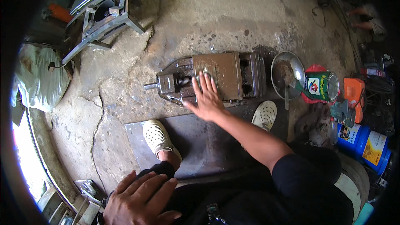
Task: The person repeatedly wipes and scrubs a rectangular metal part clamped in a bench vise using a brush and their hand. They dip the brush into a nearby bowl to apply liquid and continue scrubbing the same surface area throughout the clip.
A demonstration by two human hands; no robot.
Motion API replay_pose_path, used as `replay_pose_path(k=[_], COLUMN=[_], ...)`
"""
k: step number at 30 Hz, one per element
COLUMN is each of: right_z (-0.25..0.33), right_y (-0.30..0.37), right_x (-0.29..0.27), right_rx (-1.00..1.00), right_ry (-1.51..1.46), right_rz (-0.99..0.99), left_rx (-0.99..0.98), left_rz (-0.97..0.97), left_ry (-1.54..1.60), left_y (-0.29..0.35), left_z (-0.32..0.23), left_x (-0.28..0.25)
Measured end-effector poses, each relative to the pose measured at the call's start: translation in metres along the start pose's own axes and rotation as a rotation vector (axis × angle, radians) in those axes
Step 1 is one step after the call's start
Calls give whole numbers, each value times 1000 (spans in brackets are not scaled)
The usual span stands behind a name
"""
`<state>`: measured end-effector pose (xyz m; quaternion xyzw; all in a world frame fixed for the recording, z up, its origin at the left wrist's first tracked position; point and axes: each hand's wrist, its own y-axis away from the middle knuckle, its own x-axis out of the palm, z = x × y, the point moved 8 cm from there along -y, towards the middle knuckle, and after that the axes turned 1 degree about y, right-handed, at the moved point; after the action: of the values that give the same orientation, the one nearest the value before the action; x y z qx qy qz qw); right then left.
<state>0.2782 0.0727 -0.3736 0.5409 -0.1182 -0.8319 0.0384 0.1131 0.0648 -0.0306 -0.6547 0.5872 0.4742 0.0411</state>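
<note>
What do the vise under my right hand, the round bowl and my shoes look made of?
Vise: probably cast iron or steel, given its thick body and threaded screw; the brown top looks painted or grimy.
Bowl: likely metal, perhaps stainless, since its bare wall shines silvery.
Shoes: probably moulded foam or rubber, matte cream, with regular holes.

Blue bucket [362, 142], metal frame [96, 37], plastic bag [42, 77]

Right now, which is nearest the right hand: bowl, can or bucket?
The metal bowl, just past the vise under the right hand; the green can sits farther right, the blue bucket farthest, at lower right.
</note>
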Motion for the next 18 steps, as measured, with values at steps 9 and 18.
replay_pose_path(k=[9, 18], right_z=[-12, 1], right_y=[-48, -20], right_x=[-28, 1], right_rx=[93, 29], right_ry=[114, 91], right_rz=[-90, 64], left_rx=[34, 27], left_rz=[21, 46], left_ry=[-10, -21], left_y=[-5, -6], left_z=[-9, -7], left_x=[0, 1])
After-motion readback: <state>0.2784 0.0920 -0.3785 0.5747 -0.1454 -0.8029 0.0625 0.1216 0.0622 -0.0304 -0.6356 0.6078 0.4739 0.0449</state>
